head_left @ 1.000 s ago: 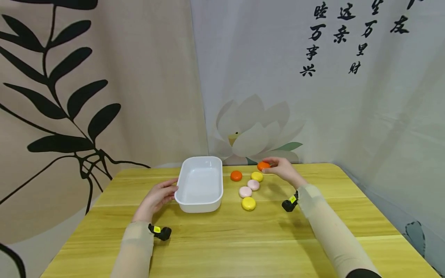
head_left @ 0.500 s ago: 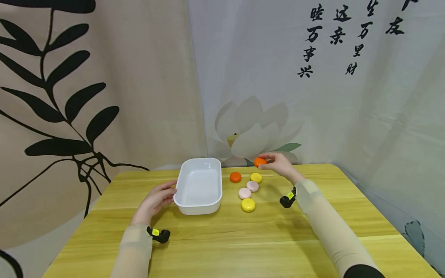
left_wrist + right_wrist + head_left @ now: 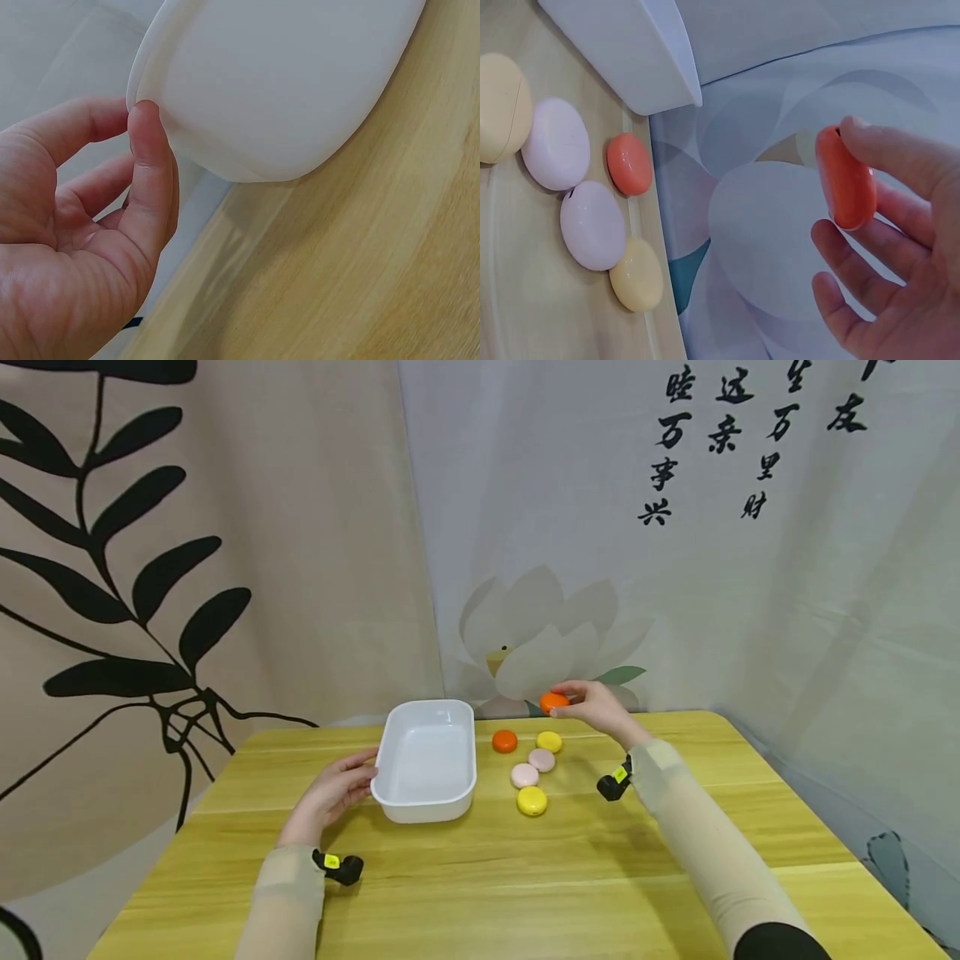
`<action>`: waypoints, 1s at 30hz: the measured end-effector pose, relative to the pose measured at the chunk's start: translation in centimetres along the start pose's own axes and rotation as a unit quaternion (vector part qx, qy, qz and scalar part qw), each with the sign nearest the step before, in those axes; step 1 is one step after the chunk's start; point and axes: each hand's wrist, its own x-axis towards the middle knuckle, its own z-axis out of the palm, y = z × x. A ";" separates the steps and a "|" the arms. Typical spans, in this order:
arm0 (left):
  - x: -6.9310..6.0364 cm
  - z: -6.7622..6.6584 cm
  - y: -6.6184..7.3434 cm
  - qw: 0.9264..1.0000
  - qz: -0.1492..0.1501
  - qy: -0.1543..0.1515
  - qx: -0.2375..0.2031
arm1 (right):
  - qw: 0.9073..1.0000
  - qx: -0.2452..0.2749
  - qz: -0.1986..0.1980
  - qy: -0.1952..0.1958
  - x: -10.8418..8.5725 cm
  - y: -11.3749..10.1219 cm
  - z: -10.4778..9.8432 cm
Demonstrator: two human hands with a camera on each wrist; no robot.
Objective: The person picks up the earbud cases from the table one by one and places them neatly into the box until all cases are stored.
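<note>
A white rectangular dish (image 3: pixel 429 810) with rounded corners stands on the table. At its left side, my left hand (image 3: pixel 341 789) pinches the rim between thumb and fingers, plain in the left wrist view. Above the table's back edge, my right hand (image 3: pixel 597 707) holds a glossy orange rounded disc (image 3: pixel 847 184) between thumb and fingers. Below it lie another orange disc (image 3: pixel 505 741), a small yellow disc (image 3: pixel 549 742), two pale pink discs (image 3: pixel 525 776) touching each other, and a larger yellow disc (image 3: pixel 532 801). A seam runs round the larger yellow one in the right wrist view.
The wooden table (image 3: pixel 450 893) ends at a hanging cloth backdrop (image 3: pixel 337 527) printed with leaves, a lotus and writing. Each wrist carries a small black camera (image 3: pixel 615 783). The loose discs sit close to the dish's right side.
My right hand has raised the orange disc higher and brought it slightly left. My left hand stays at the dish, and the whole head view has shifted a little.
</note>
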 end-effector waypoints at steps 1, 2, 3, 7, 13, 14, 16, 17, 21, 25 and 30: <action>0.0 0.0 0.1 1.000 0.000 0.000 0.000 | 1.000 0.002 -0.002 0.000 0.1 -0.1 0.0; 0.0 0.0 0.1 1.000 0.000 0.001 -0.001 | 1.000 0.004 -0.004 -0.001 0.2 -0.2 0.0; 0.0 0.0 0.2 1.000 -0.001 0.002 -0.001 | 1.000 0.005 -0.004 -0.001 0.3 -0.2 0.1; 0.1 0.2 0.3 1.000 -0.001 0.008 -0.002 | 1.000 0.010 -0.011 -0.006 0.5 -0.6 0.3; -0.1 0.2 0.3 1.000 0.006 0.004 -0.004 | 1.000 0.007 -0.020 -0.010 0.9 -1.2 0.6; -0.2 0.2 0.2 1.000 0.007 0.001 -0.003 | 1.000 0.008 -0.020 -0.011 1.0 -1.4 0.7; -0.2 0.2 0.2 1.000 0.005 0.003 -0.004 | 1.000 0.014 -0.019 -0.014 1.2 -1.7 0.8; -0.2 0.2 0.1 1.000 0.004 0.004 -0.005 | 1.000 0.017 -0.019 -0.016 1.2 -1.8 0.9; -0.3 0.2 0.0 1.000 0.002 0.005 -0.005 | 0.999 0.021 -0.018 -0.020 1.4 -2.4 1.3; -0.2 0.3 0.0 1.000 -0.002 0.009 -0.005 | 1.000 0.016 -0.019 -0.017 1.6 -2.8 1.6; -0.1 0.4 0.2 1.000 -0.002 0.010 -0.007 | 0.999 0.019 -0.024 -0.019 2.0 -3.0 2.1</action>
